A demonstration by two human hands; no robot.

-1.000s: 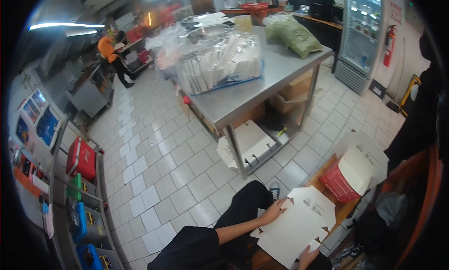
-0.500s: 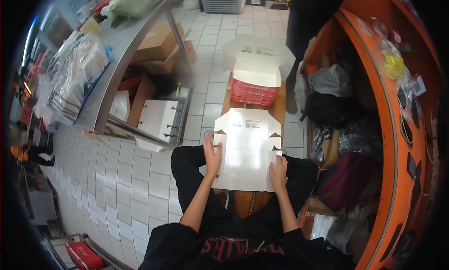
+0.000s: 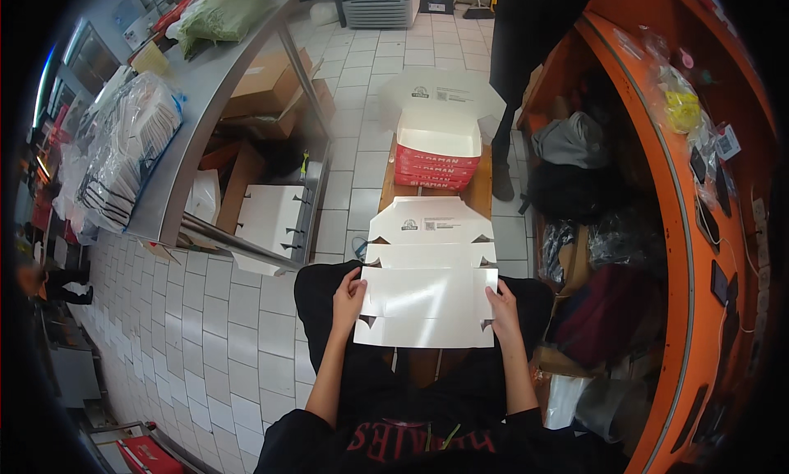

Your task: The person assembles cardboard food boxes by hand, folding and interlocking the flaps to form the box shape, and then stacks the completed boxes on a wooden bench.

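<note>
A white cardboard box blank [image 3: 427, 297] lies across my lap and the wooden bench, creased, with its side tabs and notches showing. Its near panels stand lifted towards me, while the printed flap [image 3: 431, 219] points away. My left hand [image 3: 349, 297] is closed on the left edge, thumb on top. On the opposite edge, my right hand [image 3: 501, 306] grips the blank the same way. Beyond it on the bench stands a stack of red boxes [image 3: 436, 168]; the top one is open, showing its white inside and raised lid [image 3: 448, 96].
At left stands a steel table [image 3: 209, 88] with plastic-wrapped goods [image 3: 136, 145] on top and brown cartons [image 3: 267, 84] plus white blanks [image 3: 275, 219] below. An orange shelf unit [image 3: 649, 137] holding bags borders my right. Someone in dark trousers [image 3: 538, 47] stands beyond the bench.
The blank was lying nearly flat; its near panels are now raised and bent along a crease. Both hands have shifted slightly nearer to me along its edges.
</note>
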